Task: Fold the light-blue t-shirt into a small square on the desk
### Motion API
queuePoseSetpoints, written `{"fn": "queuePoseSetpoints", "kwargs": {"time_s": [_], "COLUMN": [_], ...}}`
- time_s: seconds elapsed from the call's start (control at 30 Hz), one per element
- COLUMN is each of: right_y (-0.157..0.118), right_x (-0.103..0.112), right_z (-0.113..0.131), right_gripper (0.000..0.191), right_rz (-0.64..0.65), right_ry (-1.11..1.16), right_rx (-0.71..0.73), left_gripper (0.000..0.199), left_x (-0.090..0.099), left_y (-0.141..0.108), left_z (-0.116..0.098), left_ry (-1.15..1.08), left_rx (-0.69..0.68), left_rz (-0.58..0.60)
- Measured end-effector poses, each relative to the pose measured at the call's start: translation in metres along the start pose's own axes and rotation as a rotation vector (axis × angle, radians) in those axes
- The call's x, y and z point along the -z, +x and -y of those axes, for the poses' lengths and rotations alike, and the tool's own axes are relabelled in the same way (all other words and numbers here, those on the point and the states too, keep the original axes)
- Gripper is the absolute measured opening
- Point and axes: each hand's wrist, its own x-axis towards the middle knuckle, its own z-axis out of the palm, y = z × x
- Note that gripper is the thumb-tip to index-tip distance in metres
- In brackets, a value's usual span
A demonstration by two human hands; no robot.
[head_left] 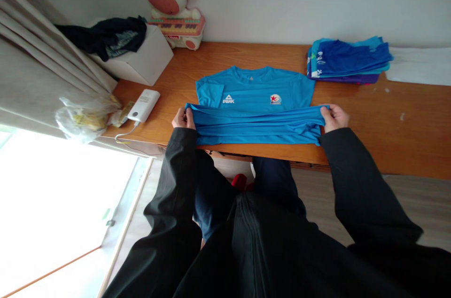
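Note:
A blue T-shirt point(252, 89) with a white PEAK logo and a round red-and-white badge lies face up on the wooden table, its collar towards the wall. Its lower part is folded up over the body in a wide band. My left hand point(184, 118) pinches the band's left corner, just below the left sleeve. At the other end, my right hand point(334, 117) is closed on the right corner. Between both hands the fabric is stretched, with creases running across it. The fingertips are partly hidden by the cloth.
Folded clothes point(348, 60) are stacked at the back right beside white paper point(421, 65). A cow toy piano point(176, 11) stands at the back left, near a white box point(150, 56) with dark cloth point(109, 37) on it. A white power bank point(143, 105) and plastic bag point(82, 117) lie left.

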Motion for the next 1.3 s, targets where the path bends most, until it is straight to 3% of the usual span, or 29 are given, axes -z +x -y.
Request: {"fn": "queuePoseSetpoints", "kwargs": {"time_s": [1.3], "right_y": [0.000], "right_x": [-0.001], "right_z": [0.000], "right_gripper": [0.028], "right_rz": [-0.005], "right_ry": [0.014], "right_rx": [0.008], "left_gripper": [0.044], "left_x": [0.005], "left_y": [0.000], "left_z": [-0.013], "left_ry": [-0.006], "left_rx": [0.058], "left_rz": [0.032]}}
